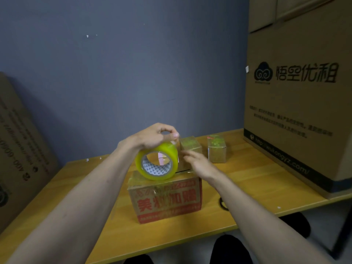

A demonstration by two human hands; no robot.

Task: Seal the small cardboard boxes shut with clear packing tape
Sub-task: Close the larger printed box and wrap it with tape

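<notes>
A yellowish roll of clear packing tape (157,162) stands on edge on top of a cardboard box with red print (165,201) in the middle of the wooden table (247,180). My left hand (158,136) is above the roll, thumb and forefinger pinching at the tape's top right edge. Just right of the roll my right hand (198,162) is blurred, its fingers fairly straight and reaching toward the roll, holding nothing. Two small cardboard boxes stand behind: one (190,147) right behind my hands, one (217,150) further right.
A very large printed cardboard box (297,103) fills the table's right end. Flattened cardboard (21,149) leans at the left. A blue-grey wall is close behind. A dark ring-shaped object (222,203) lies by my right forearm. The table's front edge is near my knees.
</notes>
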